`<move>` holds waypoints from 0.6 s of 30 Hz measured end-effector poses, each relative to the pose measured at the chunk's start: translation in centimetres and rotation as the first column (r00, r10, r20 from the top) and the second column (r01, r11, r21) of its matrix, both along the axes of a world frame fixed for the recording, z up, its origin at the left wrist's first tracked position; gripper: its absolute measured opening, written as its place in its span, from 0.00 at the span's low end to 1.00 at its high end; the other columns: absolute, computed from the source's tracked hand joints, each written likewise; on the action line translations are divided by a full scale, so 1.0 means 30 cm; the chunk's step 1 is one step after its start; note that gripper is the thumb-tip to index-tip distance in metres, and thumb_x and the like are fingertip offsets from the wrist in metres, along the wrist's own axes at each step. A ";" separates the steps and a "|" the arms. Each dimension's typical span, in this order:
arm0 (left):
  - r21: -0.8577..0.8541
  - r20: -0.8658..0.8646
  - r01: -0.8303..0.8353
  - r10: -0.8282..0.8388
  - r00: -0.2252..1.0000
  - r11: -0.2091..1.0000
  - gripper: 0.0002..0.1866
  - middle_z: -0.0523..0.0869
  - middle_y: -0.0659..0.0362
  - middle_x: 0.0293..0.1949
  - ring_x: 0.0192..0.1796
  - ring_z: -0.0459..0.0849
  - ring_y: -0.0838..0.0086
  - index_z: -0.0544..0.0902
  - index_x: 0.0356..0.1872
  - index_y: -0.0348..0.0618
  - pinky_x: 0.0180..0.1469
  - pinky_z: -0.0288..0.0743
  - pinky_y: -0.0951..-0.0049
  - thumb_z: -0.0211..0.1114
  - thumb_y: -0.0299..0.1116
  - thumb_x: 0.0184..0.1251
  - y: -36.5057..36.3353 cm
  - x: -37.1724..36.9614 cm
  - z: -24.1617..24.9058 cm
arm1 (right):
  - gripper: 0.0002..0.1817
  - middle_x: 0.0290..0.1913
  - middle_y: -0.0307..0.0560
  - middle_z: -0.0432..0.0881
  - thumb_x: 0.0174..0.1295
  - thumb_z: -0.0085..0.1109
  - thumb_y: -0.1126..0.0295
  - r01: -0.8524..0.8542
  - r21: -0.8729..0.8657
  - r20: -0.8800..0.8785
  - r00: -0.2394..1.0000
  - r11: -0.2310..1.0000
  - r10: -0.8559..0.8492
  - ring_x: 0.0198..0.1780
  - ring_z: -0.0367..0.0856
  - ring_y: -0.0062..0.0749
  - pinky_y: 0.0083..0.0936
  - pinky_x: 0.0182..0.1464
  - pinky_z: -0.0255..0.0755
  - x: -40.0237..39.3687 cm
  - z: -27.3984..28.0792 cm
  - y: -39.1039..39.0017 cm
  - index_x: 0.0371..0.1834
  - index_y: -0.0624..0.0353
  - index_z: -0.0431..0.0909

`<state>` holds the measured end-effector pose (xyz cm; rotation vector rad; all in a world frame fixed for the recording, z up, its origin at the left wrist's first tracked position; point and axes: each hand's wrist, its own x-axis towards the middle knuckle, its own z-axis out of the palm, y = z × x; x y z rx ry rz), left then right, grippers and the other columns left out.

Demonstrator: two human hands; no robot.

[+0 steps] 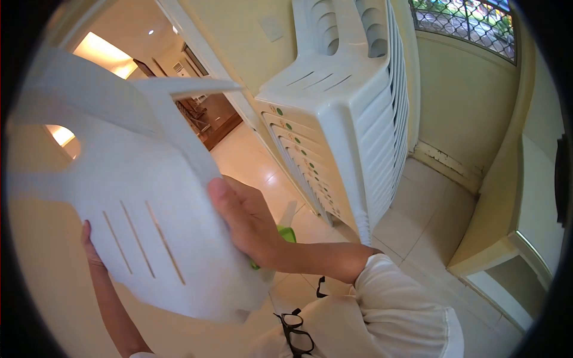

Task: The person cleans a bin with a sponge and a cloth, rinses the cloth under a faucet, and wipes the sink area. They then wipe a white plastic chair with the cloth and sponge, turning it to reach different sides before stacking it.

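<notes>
A white plastic chair (179, 179), its seat marked by three slots, is held up at the left between both hands. My right hand (248, 218) grips the seat's right edge, thumb on top. At the opposite edge, my left hand (91, 244) is closed round the side, most of its fingers hidden behind the chair. To the right of the held chair stands a tall stack of similar white chairs (334, 107), apart from it.
A doorway (209, 113) opens at the upper left. Something green (286, 234) shows behind my right wrist. Dark-framed glasses (295, 334) hang at my chest. A cream cabinet (507, 250) stands at the right, near a door with a grille window (471, 27).
</notes>
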<state>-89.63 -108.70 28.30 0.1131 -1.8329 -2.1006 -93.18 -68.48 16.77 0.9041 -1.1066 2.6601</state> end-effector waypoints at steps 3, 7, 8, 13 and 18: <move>-0.078 -0.057 0.068 -0.072 0.996 0.995 0.29 0.81 0.53 0.50 0.52 0.80 0.63 0.75 0.55 0.40 0.54 0.74 0.63 0.53 0.54 0.64 0.067 -0.099 0.077 | 0.25 0.23 0.29 0.64 0.69 0.42 0.47 -0.064 -0.107 -0.064 0.996 0.992 0.058 0.27 0.59 0.12 0.15 0.28 0.58 -0.063 0.066 0.016 0.28 0.60 0.67; -0.186 -0.100 0.108 -0.129 0.987 0.977 0.28 0.82 0.54 0.47 0.47 0.82 0.65 0.76 0.54 0.41 0.49 0.77 0.65 0.52 0.54 0.64 0.046 -0.288 0.126 | 0.26 0.29 0.33 0.74 0.68 0.43 0.46 -0.020 -0.091 -0.074 0.997 0.996 0.013 0.32 0.68 0.13 0.14 0.34 0.65 -0.067 0.126 0.084 0.38 0.63 0.73; -0.182 -0.110 0.130 -0.152 0.982 0.975 0.28 0.82 0.54 0.47 0.47 0.82 0.65 0.76 0.54 0.41 0.49 0.77 0.65 0.52 0.54 0.64 0.077 -0.344 0.131 | 0.26 0.29 0.33 0.74 0.68 0.43 0.46 0.003 -0.086 -0.083 0.996 0.996 -0.011 0.32 0.68 0.13 0.14 0.34 0.65 -0.070 0.137 0.102 0.38 0.63 0.73; -0.186 -0.090 0.423 -0.444 0.891 0.887 0.25 0.83 0.56 0.42 0.40 0.83 0.69 0.76 0.53 0.41 0.42 0.79 0.69 0.52 0.51 0.66 0.180 -0.637 0.126 | 0.28 0.41 0.38 0.78 0.70 0.41 0.46 0.295 -0.090 -0.002 0.955 0.951 -0.296 0.40 0.71 0.15 0.17 0.45 0.67 -0.068 0.160 0.166 0.49 0.64 0.74; -0.273 -0.047 0.585 -0.618 0.785 0.764 0.23 0.83 0.55 0.44 0.43 0.82 0.69 0.77 0.52 0.41 0.46 0.78 0.69 0.54 0.49 0.66 0.348 -0.845 0.196 | 0.28 0.40 0.39 0.78 0.69 0.42 0.48 0.712 0.026 0.229 0.679 0.702 -0.697 0.38 0.75 0.19 0.18 0.42 0.71 -0.148 0.177 0.183 0.49 0.64 0.76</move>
